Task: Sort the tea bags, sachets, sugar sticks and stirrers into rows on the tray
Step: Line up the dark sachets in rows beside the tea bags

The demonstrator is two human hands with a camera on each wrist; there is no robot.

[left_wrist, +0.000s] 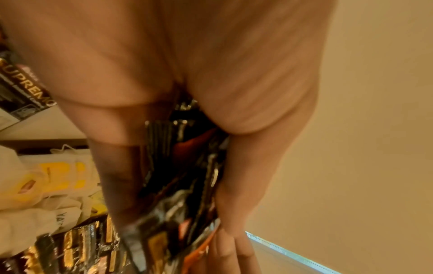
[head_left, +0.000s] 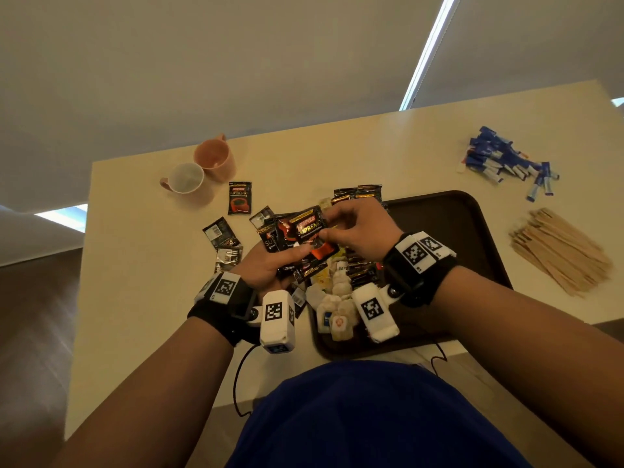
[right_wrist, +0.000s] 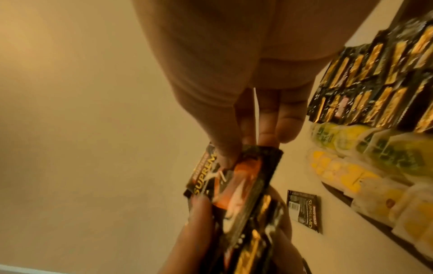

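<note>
Currently gathering sachets: left hand [head_left: 266, 265] grips a stack of sachets [head_left: 304, 246] above the tray [head_left: 449, 214] at its left edge; right hand [head_left: 363, 231] pinches the top one. Next, probably: lay them in a row beside the tea bags [head_left: 337, 305].

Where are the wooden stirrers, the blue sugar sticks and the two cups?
wooden stirrers [head_left: 560, 251]: head view, middle of the pile, right of the tray.
blue sugar sticks [head_left: 503, 160]: head view, middle of the heap, far right of the table.
two cups [head_left: 199, 173]: head view, where the cups meet, far left of the table.
</note>
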